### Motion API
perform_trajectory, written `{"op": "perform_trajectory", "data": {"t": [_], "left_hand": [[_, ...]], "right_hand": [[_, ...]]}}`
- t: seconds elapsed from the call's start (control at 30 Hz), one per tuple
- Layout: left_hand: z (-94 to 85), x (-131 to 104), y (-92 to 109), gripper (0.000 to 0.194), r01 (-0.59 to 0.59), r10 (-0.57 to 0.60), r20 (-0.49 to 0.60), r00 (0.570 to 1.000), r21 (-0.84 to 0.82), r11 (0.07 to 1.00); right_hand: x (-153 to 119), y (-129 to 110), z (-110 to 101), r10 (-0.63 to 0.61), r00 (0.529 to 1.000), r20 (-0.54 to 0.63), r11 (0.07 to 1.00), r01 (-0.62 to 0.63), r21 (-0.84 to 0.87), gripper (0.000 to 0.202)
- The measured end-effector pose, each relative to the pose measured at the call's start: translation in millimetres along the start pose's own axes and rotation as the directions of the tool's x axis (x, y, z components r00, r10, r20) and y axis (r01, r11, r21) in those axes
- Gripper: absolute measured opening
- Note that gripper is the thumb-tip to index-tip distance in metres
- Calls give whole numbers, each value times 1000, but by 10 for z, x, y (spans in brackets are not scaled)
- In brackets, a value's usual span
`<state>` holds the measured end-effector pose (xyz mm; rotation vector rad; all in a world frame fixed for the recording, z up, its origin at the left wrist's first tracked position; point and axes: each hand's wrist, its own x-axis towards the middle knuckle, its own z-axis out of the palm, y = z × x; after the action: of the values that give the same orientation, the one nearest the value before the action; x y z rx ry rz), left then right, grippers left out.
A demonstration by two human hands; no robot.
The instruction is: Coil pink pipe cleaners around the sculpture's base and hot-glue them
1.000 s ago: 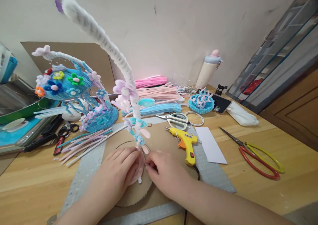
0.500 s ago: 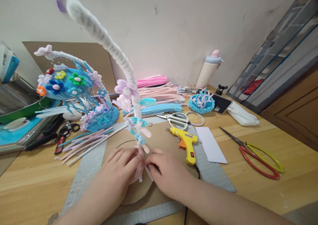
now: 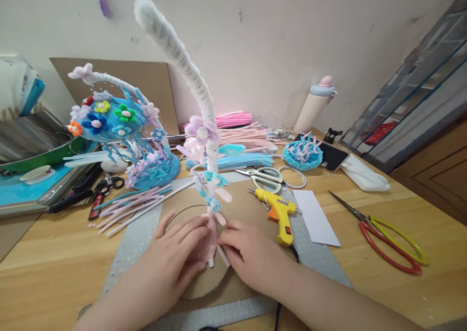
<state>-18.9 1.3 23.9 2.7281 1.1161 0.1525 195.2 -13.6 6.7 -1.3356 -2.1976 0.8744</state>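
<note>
Has fanned the left hand (image 3: 177, 249) wider since the earlier frame, one outer finger standing off from the others, and has turned the view slightly left, sliding everything rightward. Holds the left grip spread across a pink coil (image 3: 210, 241), covering its left part and leaving its right edge bare. Keeps the right hand (image 3: 252, 254) with fingertips pressed together, seemingly pinching a pink strip (image 3: 224, 257); cannot tell how much lies hidden underneath. Has the coil on a cardboard disc (image 3: 209, 283), between both hands and just left of the right grip, with a white stalk (image 3: 199, 85) rising at its far end. Runs the strip's long axis from the coil's right edge slantwise, nearer and rightward, making the right hand nearer to it.
</note>
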Motion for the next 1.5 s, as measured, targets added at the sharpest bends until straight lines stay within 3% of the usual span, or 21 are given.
{"op": "perform_trajectory", "data": {"t": [0.23,0.37,0.43,0.7,0.87,0.93,1.03,1.2,1.33,1.5], "left_hand": [[-109,-53,-32,52,-8,8,1,1000,-81,997],[-6,-47,159,32,115,-120,-62,991,-78,990],[66,-60,251,26,125,-128,-98,987,-40,991],[266,-221,346,40,109,-73,-204,976,172,979],[305,-276,377,32,124,-86,-183,979,206,971],[325,-307,386,35,119,-81,-181,980,210,970],[384,-365,406,46,174,-126,-228,966,206,963],[466,-451,431,60,287,-236,-285,929,154,945],[378,-541,374,59,214,-182,-238,954,118,970],[171,-597,171,66,32,-25,-63,998,104,994]], "right_hand": [[-50,-68,79,-72,997,17,995,70,77,30],[-60,-88,113,-73,997,6,989,72,132,36],[-62,-89,114,-64,998,2,981,62,182,40],[-35,9,155,20,1000,-22,972,-14,236,42],[5,34,192,77,983,-165,982,-46,184,32],[22,32,191,67,975,-211,990,-39,134,46],[48,37,185,48,991,-127,997,-39,68,71],[20,32,184,46,998,32,999,-45,-20,84],[-75,-25,190,54,999,-6,997,-54,-47,81],[-89,-27,143,96,985,-144,992,-106,-63,48]]}}
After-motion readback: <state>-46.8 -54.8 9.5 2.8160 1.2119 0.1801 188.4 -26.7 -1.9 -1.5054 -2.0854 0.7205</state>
